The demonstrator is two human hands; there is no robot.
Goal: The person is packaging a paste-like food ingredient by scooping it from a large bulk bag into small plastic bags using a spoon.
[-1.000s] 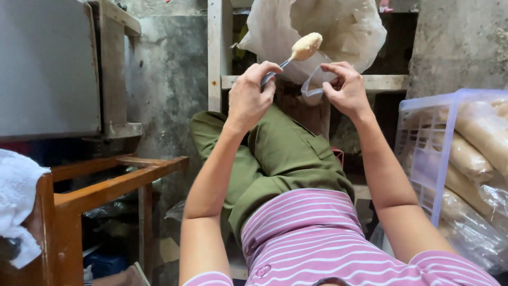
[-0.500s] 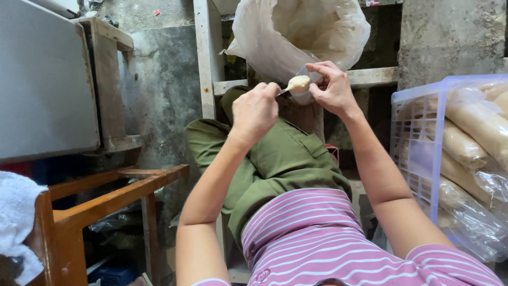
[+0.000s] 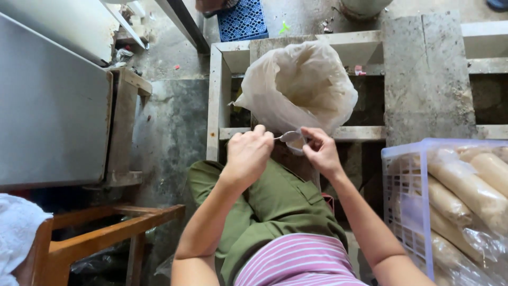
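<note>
At far left sits a wooden stool (image 3: 106, 233). Your left hand (image 3: 247, 154) is raised with the forearm angled up over your lap, fingers curled shut around a spoon (image 3: 288, 136) whose bowl points right. Your right hand (image 3: 321, 152) pinches a small clear bag (image 3: 298, 144) at the spoon's tip, just below the big plastic sack (image 3: 301, 85). A lavender crate (image 3: 405, 185) stands at right.

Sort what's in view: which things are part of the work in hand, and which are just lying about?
In use: left hand gripping a spoon; right hand holding a small clear bag; big plastic sack just beyond.

Lying about: crate of wrapped rolls, wooden stool, white cloth, blue mat.
</note>
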